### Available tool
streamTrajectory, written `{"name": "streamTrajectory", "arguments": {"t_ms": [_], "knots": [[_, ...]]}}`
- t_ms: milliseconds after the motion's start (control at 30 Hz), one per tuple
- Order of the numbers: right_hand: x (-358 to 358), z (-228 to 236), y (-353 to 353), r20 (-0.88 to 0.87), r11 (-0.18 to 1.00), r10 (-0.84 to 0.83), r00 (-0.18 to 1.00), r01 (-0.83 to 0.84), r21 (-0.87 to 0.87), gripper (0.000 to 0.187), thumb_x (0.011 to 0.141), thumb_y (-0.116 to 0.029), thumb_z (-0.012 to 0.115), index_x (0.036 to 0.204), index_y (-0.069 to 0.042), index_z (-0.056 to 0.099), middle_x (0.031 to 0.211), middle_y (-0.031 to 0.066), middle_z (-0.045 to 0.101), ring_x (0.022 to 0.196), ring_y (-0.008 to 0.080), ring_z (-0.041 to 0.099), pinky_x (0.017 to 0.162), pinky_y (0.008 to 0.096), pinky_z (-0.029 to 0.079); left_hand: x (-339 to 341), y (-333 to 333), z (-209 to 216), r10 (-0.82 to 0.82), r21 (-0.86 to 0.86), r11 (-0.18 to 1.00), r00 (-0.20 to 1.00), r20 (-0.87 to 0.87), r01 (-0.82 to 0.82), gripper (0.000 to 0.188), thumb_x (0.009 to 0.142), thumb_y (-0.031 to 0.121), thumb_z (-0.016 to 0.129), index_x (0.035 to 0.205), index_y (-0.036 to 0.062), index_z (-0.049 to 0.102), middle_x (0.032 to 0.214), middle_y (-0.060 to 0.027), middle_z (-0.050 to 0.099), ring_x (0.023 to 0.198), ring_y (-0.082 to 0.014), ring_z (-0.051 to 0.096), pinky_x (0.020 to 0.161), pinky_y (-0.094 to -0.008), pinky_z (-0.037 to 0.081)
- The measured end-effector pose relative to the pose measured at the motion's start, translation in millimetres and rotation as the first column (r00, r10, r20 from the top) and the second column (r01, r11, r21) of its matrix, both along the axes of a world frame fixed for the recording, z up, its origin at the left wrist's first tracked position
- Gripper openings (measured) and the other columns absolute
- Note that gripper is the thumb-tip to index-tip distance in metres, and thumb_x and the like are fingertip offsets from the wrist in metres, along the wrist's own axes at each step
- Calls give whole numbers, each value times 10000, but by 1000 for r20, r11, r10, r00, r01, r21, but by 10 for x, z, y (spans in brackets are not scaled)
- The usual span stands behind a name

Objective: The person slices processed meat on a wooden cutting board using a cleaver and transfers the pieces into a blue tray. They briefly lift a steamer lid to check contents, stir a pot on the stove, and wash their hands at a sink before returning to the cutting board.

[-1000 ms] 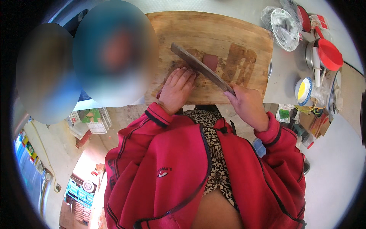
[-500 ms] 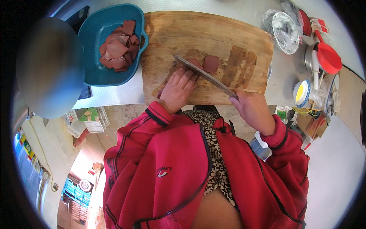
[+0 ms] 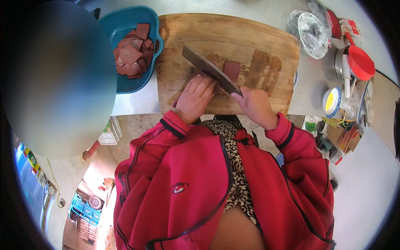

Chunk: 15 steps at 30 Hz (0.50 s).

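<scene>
A kitchen knife with a broad dark blade [image 3: 206, 66] slants across the wooden cutting board [image 3: 200, 31], its tip toward the far left. My right hand [image 3: 257, 106] is wrapped round its handle. Close against the blade, my left hand [image 3: 195, 93] presses bent fingertips onto a reddish-brown piece, possibly blood curd, which hand and blade mostly hide. Just right of the blade lies a flat piece of the same stuff [image 3: 232, 70]. At the board's left, a teal basin [image 3: 125, 16] holds a heap of reddish-brown pieces [image 3: 133, 54].
Wet marks [image 3: 260, 68] stain the board's right half. Farther right are a plate in plastic wrap [image 3: 313, 35], a red ladle-like scoop [image 3: 361, 62] and a blue-rimmed bowl [image 3: 332, 102] with something yellow. A blurred round patch [image 3: 58, 83] covers the left side.
My right hand has moved left and slightly up with the knife. The blade now points farther up and turns more of its flat side to view. My left hand stays nearly still.
</scene>
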State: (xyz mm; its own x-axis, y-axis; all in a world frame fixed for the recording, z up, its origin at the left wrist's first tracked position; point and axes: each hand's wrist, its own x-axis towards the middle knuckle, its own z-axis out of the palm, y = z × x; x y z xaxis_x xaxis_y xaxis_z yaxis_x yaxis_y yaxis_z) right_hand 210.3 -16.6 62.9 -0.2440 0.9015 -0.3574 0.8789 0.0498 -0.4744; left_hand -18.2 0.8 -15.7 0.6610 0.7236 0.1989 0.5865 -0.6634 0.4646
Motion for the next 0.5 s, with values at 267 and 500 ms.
{"name": "streamTrajectory", "arguments": {"t_ms": [267,500], "knots": [[117,476,37,29,999,45,999,-46,19,256,952,-258,598,848,-26,577,676,192,621,635,397,624,559,485,472,-17,-33,39,31,22,999,998,45,-33,447,816,186,678,1225,20,605,1274,-118,555,1252,-315,497,1095,-455,396],[173,645,-130,58,994,103,993,-104,22,257,955,-271,598,870,-31,556,660,174,618,609,392,613,536,482,453,-14,-76,-28,61,31,998,997,46,-63,416,850,188,668,1228,25,606,1280,-119,543,1251,-329,493,1068,-451,411]]}}
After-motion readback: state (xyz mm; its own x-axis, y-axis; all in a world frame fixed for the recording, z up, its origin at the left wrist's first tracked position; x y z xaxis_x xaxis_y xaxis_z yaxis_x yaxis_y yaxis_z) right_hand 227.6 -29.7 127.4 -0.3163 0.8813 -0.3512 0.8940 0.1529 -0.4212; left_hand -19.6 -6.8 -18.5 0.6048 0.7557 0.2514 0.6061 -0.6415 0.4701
